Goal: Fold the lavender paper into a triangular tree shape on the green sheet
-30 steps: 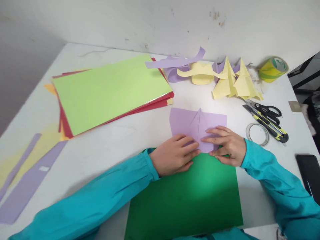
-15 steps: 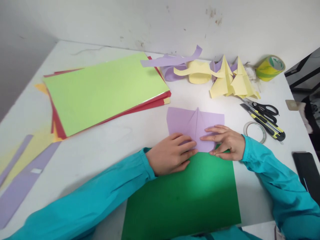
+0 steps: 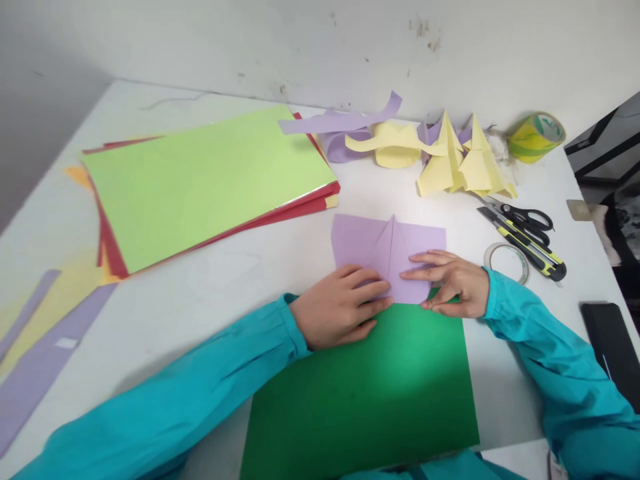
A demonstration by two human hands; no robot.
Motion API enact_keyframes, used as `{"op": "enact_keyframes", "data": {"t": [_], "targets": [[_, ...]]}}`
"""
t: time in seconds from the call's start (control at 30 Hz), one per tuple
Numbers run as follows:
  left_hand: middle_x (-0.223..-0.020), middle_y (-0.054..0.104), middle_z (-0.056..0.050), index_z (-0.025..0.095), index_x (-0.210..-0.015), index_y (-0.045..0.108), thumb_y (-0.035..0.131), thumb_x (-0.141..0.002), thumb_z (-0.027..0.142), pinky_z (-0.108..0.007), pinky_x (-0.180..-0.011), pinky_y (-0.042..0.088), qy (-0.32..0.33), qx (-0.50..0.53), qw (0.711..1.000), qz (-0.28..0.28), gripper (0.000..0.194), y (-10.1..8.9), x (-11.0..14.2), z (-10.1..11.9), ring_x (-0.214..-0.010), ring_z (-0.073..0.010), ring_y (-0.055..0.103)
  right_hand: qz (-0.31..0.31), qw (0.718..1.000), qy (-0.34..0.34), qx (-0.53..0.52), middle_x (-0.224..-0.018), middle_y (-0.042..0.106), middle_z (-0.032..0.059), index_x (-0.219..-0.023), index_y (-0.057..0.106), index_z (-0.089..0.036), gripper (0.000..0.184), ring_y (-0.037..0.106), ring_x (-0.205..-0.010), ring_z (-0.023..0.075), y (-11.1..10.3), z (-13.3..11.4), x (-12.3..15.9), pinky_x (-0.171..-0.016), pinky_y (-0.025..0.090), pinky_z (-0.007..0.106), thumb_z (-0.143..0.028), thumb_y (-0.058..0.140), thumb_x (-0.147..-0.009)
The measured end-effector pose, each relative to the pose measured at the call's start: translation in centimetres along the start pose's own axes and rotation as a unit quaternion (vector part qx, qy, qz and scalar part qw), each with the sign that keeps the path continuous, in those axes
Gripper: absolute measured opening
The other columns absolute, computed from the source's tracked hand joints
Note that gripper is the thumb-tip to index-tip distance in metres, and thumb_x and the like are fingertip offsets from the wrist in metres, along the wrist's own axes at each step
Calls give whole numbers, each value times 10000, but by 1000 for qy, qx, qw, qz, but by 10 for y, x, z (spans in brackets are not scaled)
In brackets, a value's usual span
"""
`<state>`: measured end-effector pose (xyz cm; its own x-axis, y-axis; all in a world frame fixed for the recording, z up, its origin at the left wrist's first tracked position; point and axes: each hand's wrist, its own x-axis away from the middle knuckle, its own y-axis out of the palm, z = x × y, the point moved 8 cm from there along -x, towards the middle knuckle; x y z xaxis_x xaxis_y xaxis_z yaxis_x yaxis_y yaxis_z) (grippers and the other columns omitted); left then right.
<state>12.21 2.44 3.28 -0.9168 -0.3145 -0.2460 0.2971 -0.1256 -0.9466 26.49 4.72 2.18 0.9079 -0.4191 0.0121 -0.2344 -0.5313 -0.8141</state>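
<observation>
A folded sheet of purple paper (image 3: 413, 237) lies in front of me, with a raised crease up its middle ending in a small peak at the top edge. Its lower part overlaps a green sheet (image 3: 360, 400). My left hand (image 3: 345, 307) rests flat, palm down, fingers stretched over the purple paper's lower left part. My right hand (image 3: 450, 283) pinches the lower right edge between thumb and index finger, while its other fingers lie spread on the paper. What is under the left palm is hidden.
Light green sheets (image 3: 210, 187) over red ones lie at the left. Purple strips (image 3: 55, 353) lie farther left. Folded yellow paper shapes (image 3: 443, 163), a tape roll (image 3: 537, 137), scissors (image 3: 527, 219), a cutter knife (image 3: 525, 247), a clear tape roll (image 3: 525, 263) and a black phone-like object (image 3: 610, 347) stand or lie right.
The whole view has shifted slightly to the left. Both hands keep nearly the same place on the purple paper, and the folds look much the same.
</observation>
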Motion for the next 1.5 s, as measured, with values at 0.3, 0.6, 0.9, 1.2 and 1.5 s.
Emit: {"op": "enact_keyframes", "data": {"t": [0.3,0.6,0.9,1.2,1.5], "targets": [[-1203,583,-170,104,-1206,585,474,-917,430,-464,-892,409,-31,-15,999,35,449,10,-6,17,-1072,-305,505,201,978,50,-35,-1339,550,133,-1110,679,-206,306,393,-1333,239,-27,9,0,-1077,333,483,-366,569,-874],[-1248,584,-121,206,-1094,662,405,-968,296,-496,-976,344,-136,22,986,99,300,-1,-6,-17,-1177,-264,491,76,953,216,196,-1551,157,196,-1476,262,-187,773,95,-1430,362,9,11,-13,-1080,141,628,-618,438,-860],[-1478,367,-138,233,-1367,477,533,-867,560,-565,-1044,250,-216,-4,976,-11,599,16,-9,-36,-1334,-352,338,81,935,260,227,-1547,197,173,-1467,287,-185,865,139,-1419,361,9,11,-18,-1091,119,614,-670,505,-784],[-1475,368,-151,229,-1378,459,539,-859,574,-594,-1036,235,-210,-22,977,-11,628,17,-9,-34,-1327,-366,350,74,927,307,202,-1561,165,145,-1466,279,-261,863,125,-1420,370,9,10,-20,-1083,121,632,-558,639,-741],[-1482,325,-209,200,-1393,429,509,-844,637,-700,-1027,147,-208,-45,977,-15,706,17,-2,-36,-1349,-402,313,90,933,291,189,-1554,166,173,-1463,287,-267,861,132,-1411,401,10,15,-15,-1043,154,682,-630,602,-748]]}}
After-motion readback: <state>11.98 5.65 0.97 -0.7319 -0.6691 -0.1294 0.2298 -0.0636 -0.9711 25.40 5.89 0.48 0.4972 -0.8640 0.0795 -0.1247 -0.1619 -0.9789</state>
